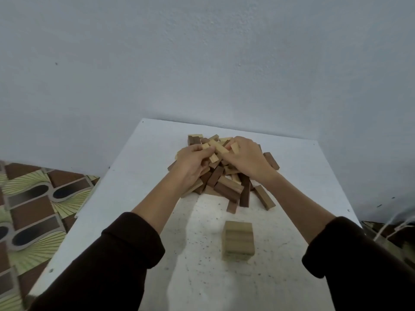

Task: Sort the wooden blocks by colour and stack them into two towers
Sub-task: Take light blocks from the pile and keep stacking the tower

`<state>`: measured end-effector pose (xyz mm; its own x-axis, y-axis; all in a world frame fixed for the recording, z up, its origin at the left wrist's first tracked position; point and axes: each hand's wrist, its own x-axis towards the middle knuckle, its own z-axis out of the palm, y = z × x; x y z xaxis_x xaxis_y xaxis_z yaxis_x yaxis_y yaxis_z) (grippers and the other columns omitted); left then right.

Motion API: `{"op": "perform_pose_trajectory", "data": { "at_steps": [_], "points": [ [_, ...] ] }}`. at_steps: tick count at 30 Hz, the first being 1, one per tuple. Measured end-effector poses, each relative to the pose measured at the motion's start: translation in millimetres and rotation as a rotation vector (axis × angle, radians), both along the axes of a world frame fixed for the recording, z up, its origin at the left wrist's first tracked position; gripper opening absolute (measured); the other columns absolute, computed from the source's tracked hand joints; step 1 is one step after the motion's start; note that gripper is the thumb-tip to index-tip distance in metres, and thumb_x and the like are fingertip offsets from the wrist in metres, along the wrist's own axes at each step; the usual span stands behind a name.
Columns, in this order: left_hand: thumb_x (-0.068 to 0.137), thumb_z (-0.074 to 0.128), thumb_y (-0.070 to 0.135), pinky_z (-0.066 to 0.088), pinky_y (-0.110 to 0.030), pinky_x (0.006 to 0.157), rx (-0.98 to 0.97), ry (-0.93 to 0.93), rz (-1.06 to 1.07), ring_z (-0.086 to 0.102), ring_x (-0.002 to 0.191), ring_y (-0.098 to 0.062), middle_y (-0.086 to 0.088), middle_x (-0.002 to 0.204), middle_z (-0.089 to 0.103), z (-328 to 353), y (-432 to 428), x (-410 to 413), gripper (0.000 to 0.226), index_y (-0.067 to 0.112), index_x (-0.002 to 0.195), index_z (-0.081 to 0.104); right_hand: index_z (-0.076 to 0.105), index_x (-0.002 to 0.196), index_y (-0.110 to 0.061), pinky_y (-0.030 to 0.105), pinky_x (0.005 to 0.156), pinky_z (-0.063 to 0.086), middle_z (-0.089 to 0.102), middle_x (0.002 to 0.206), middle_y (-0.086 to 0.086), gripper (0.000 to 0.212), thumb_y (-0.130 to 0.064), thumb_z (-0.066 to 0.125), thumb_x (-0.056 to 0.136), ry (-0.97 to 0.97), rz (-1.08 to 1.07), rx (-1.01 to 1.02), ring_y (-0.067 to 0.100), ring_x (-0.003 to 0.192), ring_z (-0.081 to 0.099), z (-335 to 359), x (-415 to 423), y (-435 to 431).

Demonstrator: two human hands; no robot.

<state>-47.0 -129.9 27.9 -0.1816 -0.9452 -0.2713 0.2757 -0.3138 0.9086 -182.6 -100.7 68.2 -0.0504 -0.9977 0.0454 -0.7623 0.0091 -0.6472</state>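
Dozens of small rectangular wooden blocks (226,187), some pale yellow and some dark brown, lie in a jumbled heap toward the far side of the white speckled tabletop (125,180). Nearer the person, well apart from the heap, stands a short square tower of pale blocks (238,241). No dark tower is started yet.

Each block looks light, stiff and hard, with flat faces and crisp edges, so it should neither bend nor crush. Smooth wood may slip from a loose pinch, though. The best hold is probably across the two long sides near the middle, thumb against fingers, which leaves the ends free for squaring against neighbours. Pieces pulled from under others are likely to shift the heap.

Both hands are at the top of the heap. The left hand (193,164) has its fingers curled round a small bundle of pale blocks (213,147), the thumb pressing on them. The right hand (246,159) is bent over, its fingertips pinching a single pale block (235,148). Whether more lie under its palm is hidden. Neither hand is spread flat; both are closed upon pale wood.
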Motion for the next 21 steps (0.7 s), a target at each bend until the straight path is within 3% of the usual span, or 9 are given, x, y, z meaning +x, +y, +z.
{"op": "perform_pose_trajectory", "data": {
  "at_steps": [4,6,9,10,13,16,21],
  "points": [
    [0.089,0.06,-0.001,0.049,-0.029,0.077,0.0,0.034,0.063,0.058,0.079,-0.021,-0.016,0.084,0.061,-4.3,25.4,21.2,0.004,-0.002,0.087,0.063,0.058,0.096,0.004,0.039,0.073,0.047,0.065,0.107,0.011,0.028,-0.023,0.056,0.089,0.053,0.122,0.062,0.03,0.087,0.061,-2.1,23.4,25.0],
    [0.088,0.061,-0.002,0.054,-0.026,0.075,-0.007,-0.009,0.064,0.062,0.076,-0.02,-0.015,0.082,0.063,-10.6,35.2,37.7,0.003,-0.003,0.087,0.063,0.055,0.096,0.008,0.035,0.064,0.042,0.062,0.098,0.021,0.027,-0.018,0.046,0.094,0.058,0.171,0.138,0.031,0.082,0.057,-2.2,33.2,33.4],
    [0.085,0.063,-0.002,0.056,-0.024,0.07,-0.047,-0.165,0.016,0.064,0.074,-0.019,-0.015,0.083,0.064,-21.2,53.4,68.8,0.012,-0.012,0.093,0.064,0.053,0.084,0.003,0.027,0.051,0.03,0.045,0.072,0.022,0.02,-0.008,0.039,0.094,-0.055,0.189,0.221,0.02,0.061,0.041,1.6,52.9,49.2],
    [0.085,0.064,-0.001,0.055,-0.023,0.067,-0.053,-0.226,-0.012,0.063,0.071,-0.017,-0.014,0.082,0.063,-24.5,60.4,78.7,0.017,-0.013,0.096,0.063,0.054,0.087,0.006,0.024,0.051,0.031,0.046,0.073,0.024,0.021,-0.007,0.039,0.094,-0.101,0.186,0.221,0.018,0.061,0.04,0.3,60.0,55.3],
    [0.084,0.068,0.004,0.049,-0.024,0.066,-0.059,-0.413,-0.095,0.058,0.067,-0.017,-0.013,0.077,0.059,-35.6,82.4,100.2,0.019,-0.013,0.091,0.063,0.054,0.095,-0.001,0.02,0.056,0.038,0.053,0.086,0.007,0.015,-0.012,0.043,0.096,-0.162,0.178,0.223,0.012,0.069,0.044,-13.9,84.0,78.5],
    [0.083,0.072,0.012,0.038,-0.03,0.061,-0.113,-0.607,-0.163,0.046,0.063,-0.019,-0.01,0.066,0.049,-46.5,99.5,108.8,0.026,-0.009,0.075,0.059,0.052,0.112,0.001,0.008,0.044,0.035,0.048,0.097,0.008,0.021,-0.01,0.047,0.095,-0.116,0.164,0.28,0.008,0.067,0.041,-38.4,102.0,91.7],
    [0.084,0.066,0.011,0.034,-0.022,0.056,-0.182,-0.919,-0.162,0.043,0.061,-0.015,-0.004,0.065,0.05,-57.5,105.9,113.9,0.021,0.003,0.069,0.055,0.05,0.108,-0.001,0.026,0.056,0.038,0.054,0.103,0.013,0.017,-0.012,0.05,0.094,-0.005,0.016,0.288,0.019,0.08,0.048,-72.7,115.2,103.6]
  ]
}}
